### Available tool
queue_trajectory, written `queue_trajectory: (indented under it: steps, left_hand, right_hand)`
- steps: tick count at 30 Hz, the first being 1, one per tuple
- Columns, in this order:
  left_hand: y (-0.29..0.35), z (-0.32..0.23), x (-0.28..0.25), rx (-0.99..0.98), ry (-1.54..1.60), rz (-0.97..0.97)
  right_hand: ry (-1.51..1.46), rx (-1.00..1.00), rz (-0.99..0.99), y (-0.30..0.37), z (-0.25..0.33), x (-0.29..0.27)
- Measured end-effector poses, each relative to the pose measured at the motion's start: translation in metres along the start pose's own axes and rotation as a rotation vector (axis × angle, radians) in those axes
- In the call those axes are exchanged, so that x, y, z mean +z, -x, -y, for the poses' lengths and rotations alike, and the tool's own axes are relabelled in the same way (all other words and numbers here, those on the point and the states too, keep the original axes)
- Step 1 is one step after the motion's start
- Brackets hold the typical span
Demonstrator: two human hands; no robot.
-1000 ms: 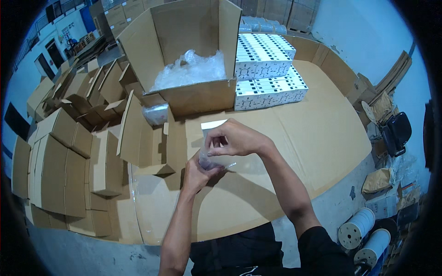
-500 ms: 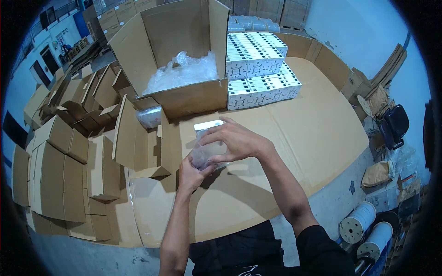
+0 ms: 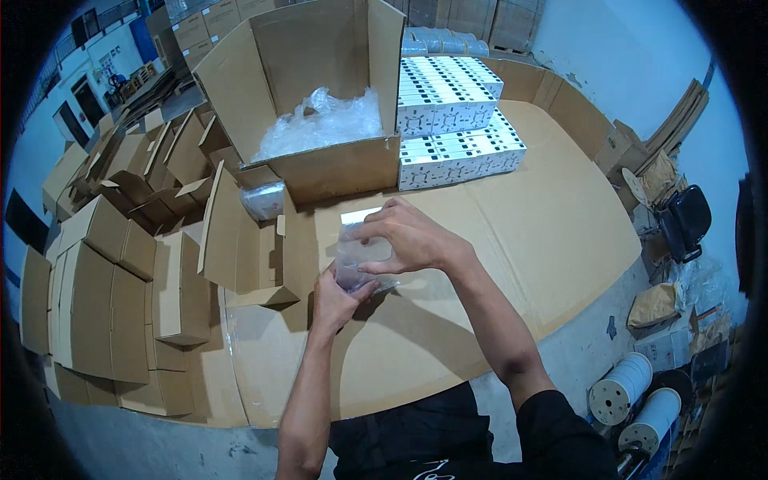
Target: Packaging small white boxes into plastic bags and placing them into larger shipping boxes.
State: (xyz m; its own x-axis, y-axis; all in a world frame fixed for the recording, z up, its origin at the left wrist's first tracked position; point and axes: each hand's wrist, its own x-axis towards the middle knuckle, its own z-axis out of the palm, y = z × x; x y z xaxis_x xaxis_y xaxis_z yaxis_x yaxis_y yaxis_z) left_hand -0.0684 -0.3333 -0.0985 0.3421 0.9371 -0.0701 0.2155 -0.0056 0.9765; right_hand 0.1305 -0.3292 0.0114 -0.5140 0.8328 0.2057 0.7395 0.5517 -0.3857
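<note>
A white box [image 3: 358, 216] sticks out of the top of a clear plastic bag [image 3: 350, 264] above the table. My left hand [image 3: 336, 302] is closed round the bag's lower end, thumb on its right side. Curved over the bag's upper right side, my right hand [image 3: 414, 238] has its thumb and fingers on the plastic, partly hiding the box. Just left of my hands stands an open small carton [image 3: 232, 232], with a plastic-wrapped item [image 3: 264, 202] at its far end.
Behind my hands stands a large open carton [image 3: 340, 172] holding crumpled clear bags [image 3: 324, 124]. Stacked white patterned boxes [image 3: 460, 160] sit beside it on the cardboard-covered table [image 3: 552, 216]. Several brown cartons [image 3: 128, 320] crowd the left. Cable spools [image 3: 620, 388] lie at lower right.
My right hand has shifted slightly up and its fingers have lifted apart, showing more of the bag. My left hand keeps its grip. The view has moved very slightly.
</note>
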Motion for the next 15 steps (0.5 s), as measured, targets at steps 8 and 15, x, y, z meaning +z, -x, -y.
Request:
queue_trajectory:
  steps: [8,15]
  left_hand:
    - [0.003,-0.003,0.001,-0.014,0.101,0.031]
    - [0.001,0.006,-0.007,-0.073,0.084,-0.008]
  right_hand:
    - [-0.734,0.205,-0.665,0.004,-0.053,0.017]
    - [-0.843,0.350,-0.496,0.024,-0.064,0.060]
